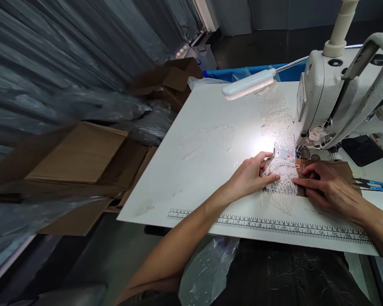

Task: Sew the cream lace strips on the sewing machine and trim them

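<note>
A strip of white lace [285, 172] lies over the sewing machine's bed and passes under the needle area. Gathered at its left edge, the lace is gripped by my left hand [250, 172], thumb and forefinger apart on top and the other fingers curled in. My right hand [330, 187] rests on a brown plate [344, 172], one finger stretched to the lace's right edge and the others loosely bent. Just beyond the hands stands the sewing machine [325, 93]; its needle tip is too small to make out. A grey strip with red arrows [284, 154] crosses the lace.
Blue-handled snips [378, 186] lie at the right. A lit lamp [249, 85] hangs over the white table [191, 170], which has a printed ruler [274, 227] along its front edge. Left of the table are open cardboard boxes [79, 153] and plastic wrapping [153, 121].
</note>
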Motion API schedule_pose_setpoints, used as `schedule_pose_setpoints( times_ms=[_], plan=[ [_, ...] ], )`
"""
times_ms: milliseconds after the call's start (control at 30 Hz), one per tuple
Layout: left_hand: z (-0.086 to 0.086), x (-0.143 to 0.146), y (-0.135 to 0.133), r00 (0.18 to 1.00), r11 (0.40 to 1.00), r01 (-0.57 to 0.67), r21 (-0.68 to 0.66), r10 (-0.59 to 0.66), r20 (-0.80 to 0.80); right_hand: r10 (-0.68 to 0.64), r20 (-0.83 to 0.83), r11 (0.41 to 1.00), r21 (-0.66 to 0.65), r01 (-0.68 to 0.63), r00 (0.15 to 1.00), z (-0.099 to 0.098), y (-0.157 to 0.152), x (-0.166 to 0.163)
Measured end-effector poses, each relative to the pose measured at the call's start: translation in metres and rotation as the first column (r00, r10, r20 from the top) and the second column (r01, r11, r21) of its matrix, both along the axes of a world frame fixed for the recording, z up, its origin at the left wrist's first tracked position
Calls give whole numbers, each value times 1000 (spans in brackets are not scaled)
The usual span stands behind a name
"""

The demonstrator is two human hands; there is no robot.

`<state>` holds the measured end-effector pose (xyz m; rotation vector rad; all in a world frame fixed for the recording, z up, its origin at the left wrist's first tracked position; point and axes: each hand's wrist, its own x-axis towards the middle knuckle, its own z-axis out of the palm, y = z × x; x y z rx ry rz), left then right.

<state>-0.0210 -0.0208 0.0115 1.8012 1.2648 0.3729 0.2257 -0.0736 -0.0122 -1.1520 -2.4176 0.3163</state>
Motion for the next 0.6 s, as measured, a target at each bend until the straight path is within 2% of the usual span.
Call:
schedule_pose_setpoints(
  times_ms=[267, 433, 600],
  plan=[
    [1, -3, 2, 999, 998, 38, 52, -37, -11, -2, 19, 999, 46, 1, 1000, -6, 0, 3],
    [7, -6, 4, 999, 994, 19, 111, -16, -32, 12, 53, 996, 88, -16, 999, -4, 1, 2],
    [4, -7, 5, 999, 984, 3, 177, 5, -41, 23, 34, 996, 81, -26, 999, -2, 1, 1]
  ],
)
